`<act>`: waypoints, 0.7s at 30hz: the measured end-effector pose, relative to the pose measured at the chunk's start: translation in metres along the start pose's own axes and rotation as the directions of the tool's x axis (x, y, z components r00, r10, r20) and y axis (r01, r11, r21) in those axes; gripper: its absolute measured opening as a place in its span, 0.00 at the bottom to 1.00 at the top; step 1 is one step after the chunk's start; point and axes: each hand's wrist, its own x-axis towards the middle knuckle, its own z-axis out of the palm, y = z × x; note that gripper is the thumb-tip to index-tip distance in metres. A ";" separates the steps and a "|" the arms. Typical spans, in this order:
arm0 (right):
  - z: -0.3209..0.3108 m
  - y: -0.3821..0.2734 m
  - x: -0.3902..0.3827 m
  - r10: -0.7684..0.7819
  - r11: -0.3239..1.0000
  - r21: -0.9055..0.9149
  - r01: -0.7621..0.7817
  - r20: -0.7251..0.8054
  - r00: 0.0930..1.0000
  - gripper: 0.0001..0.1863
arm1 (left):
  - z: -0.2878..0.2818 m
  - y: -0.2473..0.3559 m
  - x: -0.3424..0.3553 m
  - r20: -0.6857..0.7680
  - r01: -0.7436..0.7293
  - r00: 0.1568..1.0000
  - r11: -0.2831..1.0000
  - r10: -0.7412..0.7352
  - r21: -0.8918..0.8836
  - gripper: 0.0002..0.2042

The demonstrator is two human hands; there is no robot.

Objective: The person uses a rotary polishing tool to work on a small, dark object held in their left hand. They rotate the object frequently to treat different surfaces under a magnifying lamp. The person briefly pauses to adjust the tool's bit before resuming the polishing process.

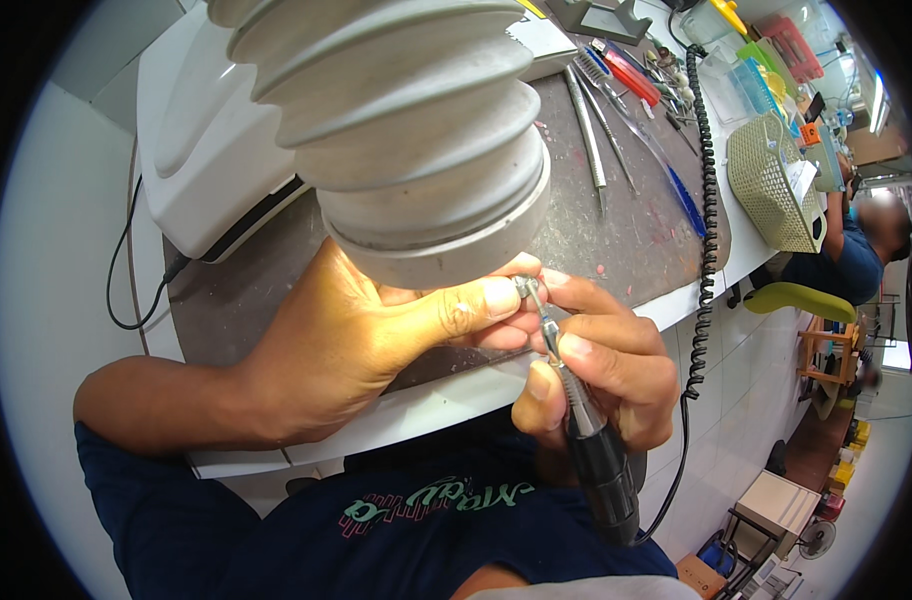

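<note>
My right hand (621, 365) is closed pen-like round a rotary handpiece (601, 470), black at the back with a ribbed metal front. Its tip points up and away from me, toward my left fingers. Between thumb and fingertips, my left hand (366, 325) pinches a small grey metallic piece (523, 286). The tool's tip is at this piece; whether they touch I cannot tell. Both hands are just under the mouth of a wide ribbed hose (406, 150), which hides part of the left fingers.
A white machine (216, 150) stands at the left on a dark work mat (626, 255). Long metal hand tools (588, 130) and a blue-ended tool (684, 200) lie to the right. Past a coiled black cord (709, 180) is a woven basket (771, 185). A person (836, 255) sits farther right.
</note>
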 end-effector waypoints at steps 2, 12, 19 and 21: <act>0.000 0.001 0.000 0.000 1.000 0.008 0.000 0.000 1.000 0.12 | 0.000 0.000 0.000 0.000 -0.001 1.000 1.000 0.001 -0.005 0.12; -0.001 0.001 -0.003 0.001 1.000 0.017 -0.001 -0.005 1.000 0.13 | -0.001 -0.001 0.001 -0.006 -0.011 1.000 0.999 0.011 0.037 0.12; -0.006 -0.002 -0.002 0.009 1.000 -0.013 -0.008 0.041 0.999 0.14 | -0.001 -0.002 0.001 -0.006 -0.004 1.000 0.999 0.005 0.034 0.12; -0.006 -0.002 -0.001 -0.011 1.000 -0.004 0.012 0.026 1.000 0.14 | 0.000 -0.001 0.000 -0.017 0.002 1.000 1.000 -0.001 0.023 0.12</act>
